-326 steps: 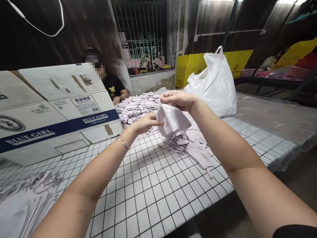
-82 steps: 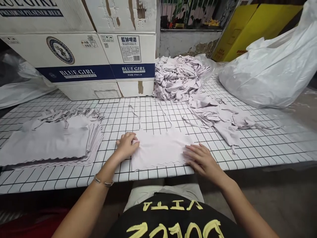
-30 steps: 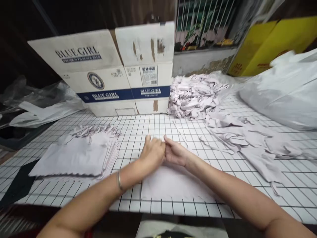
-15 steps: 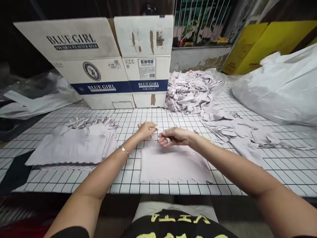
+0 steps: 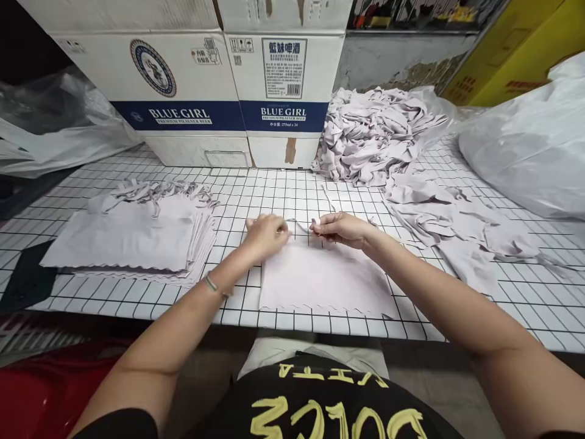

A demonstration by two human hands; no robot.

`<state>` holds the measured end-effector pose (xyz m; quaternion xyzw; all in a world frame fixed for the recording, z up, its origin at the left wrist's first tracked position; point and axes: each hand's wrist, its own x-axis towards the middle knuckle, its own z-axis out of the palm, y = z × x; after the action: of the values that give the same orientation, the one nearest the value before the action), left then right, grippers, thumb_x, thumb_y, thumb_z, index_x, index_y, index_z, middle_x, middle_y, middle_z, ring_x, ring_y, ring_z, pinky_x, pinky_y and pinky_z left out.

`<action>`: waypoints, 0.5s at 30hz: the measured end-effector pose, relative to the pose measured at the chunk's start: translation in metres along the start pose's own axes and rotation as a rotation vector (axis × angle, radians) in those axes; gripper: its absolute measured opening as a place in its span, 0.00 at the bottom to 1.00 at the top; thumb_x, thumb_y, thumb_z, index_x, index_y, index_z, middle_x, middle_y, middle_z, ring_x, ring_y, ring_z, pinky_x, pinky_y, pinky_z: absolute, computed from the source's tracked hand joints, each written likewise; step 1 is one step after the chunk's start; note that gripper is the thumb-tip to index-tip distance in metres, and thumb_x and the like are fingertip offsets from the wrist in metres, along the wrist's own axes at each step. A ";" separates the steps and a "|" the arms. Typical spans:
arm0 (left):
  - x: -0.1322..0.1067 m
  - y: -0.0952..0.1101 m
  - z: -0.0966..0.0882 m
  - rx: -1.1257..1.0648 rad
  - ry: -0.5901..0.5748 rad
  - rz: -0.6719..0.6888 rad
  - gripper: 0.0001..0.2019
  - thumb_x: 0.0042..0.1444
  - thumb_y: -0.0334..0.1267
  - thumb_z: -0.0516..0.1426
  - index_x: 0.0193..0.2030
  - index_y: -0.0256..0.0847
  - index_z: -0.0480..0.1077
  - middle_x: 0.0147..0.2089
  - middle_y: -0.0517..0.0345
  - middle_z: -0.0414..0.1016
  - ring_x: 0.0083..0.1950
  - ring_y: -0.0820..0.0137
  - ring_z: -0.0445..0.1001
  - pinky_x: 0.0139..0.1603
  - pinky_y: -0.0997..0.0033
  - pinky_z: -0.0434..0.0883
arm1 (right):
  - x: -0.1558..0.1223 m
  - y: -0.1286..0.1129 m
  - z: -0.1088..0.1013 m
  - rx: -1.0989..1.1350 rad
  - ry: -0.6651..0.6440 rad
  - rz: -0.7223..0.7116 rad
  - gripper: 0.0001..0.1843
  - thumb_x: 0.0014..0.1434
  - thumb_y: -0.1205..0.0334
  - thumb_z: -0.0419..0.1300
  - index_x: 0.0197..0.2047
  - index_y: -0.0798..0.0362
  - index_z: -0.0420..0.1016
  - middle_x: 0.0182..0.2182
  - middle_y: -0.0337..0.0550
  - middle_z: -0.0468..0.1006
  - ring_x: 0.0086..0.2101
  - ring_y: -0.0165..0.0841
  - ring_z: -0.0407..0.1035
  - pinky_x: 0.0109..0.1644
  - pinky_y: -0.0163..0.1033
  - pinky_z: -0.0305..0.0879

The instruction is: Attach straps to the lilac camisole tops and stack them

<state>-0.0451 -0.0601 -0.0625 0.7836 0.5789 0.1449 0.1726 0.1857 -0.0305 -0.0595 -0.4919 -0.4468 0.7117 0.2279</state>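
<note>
A pale pinkish fabric piece (image 5: pixel 324 277) lies flat on the table in front of me, its near edge wavy. Above its far edge, a thin fabric strap (image 5: pixel 300 226) spans the gap between my hands. My right hand (image 5: pixel 342 229) pinches the strap's right part between thumb and fingers. At the other end, my left hand (image 5: pixel 269 236) is closed with curled fingers, slightly blurred, and the strap runs into it. To the left lies a stack of similar fabric pieces (image 5: pixel 132 235), with loose straps bunched along its far side.
A white and blue carton (image 5: pixel 183 73) stands at the back of the grid-patterned table (image 5: pixel 237 189). Right of it sits a heap of crumpled fabric (image 5: pixel 375 137), with loose pieces (image 5: pixel 457 225) spread nearer. A large white plastic bag (image 5: pixel 530 146) bulges at the right.
My view has tilted downward. My hands have moved slightly apart, and the strap now shows stretched between them. My right fingers have closed from a looser curl into a pinch.
</note>
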 end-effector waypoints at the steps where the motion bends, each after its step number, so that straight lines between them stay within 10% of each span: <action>1: -0.012 0.003 0.004 -0.003 -0.064 0.021 0.11 0.60 0.48 0.55 0.36 0.43 0.71 0.43 0.56 0.75 0.49 0.59 0.67 0.49 0.56 0.53 | 0.002 0.003 0.000 0.011 0.019 -0.001 0.12 0.42 0.62 0.75 0.28 0.57 0.78 0.32 0.44 0.79 0.25 0.23 0.64 0.23 0.30 0.57; 15: -0.036 0.015 0.034 -0.045 -0.160 0.025 0.05 0.58 0.39 0.58 0.38 0.42 0.68 0.43 0.57 0.75 0.50 0.60 0.65 0.47 0.58 0.52 | 0.001 0.030 0.004 -0.035 0.053 -0.165 0.17 0.42 0.57 0.73 0.28 0.56 0.73 0.28 0.40 0.75 0.26 0.25 0.63 0.28 0.33 0.57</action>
<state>-0.0283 -0.1021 -0.0881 0.7959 0.5498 0.0970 0.2341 0.1855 -0.0465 -0.0853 -0.4759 -0.4921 0.6692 0.2890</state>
